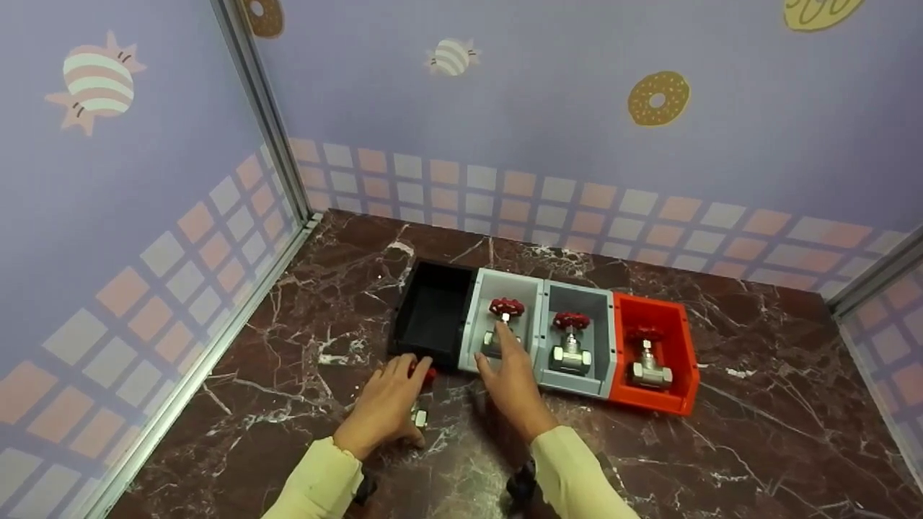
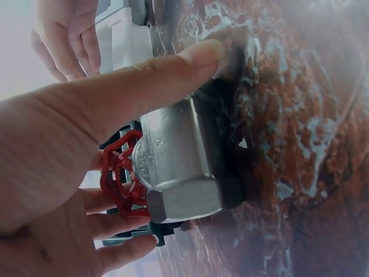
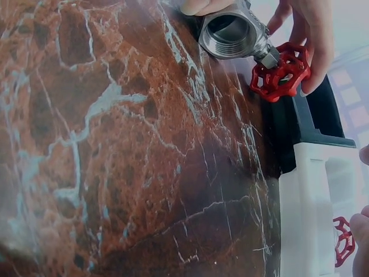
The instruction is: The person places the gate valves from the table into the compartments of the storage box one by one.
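My left hand (image 1: 384, 402) reaches over a steel valve (image 2: 180, 153) that lies on the tabletop in front of the black bin (image 1: 434, 313). In the left wrist view the thumb runs straight along the valve body, while the spread fingers pass behind its red handwheel (image 2: 122, 176); a firm hold is not visible. My right hand (image 1: 515, 389) hovers at the front of the light grey bin (image 1: 505, 277), thumb and index finger apart, with nothing seen between them. A second valve (image 1: 507, 308) stands inside that bin, partly hidden by the right fingers.
To the right, a blue-grey bin (image 1: 585, 389) and an orange bin (image 1: 652, 405) each contain a red-wheeled valve. All the bins stand side by side on the dark marbled table (image 1: 288, 432). Patterned panels (image 1: 461, 130) enclose the back and sides.
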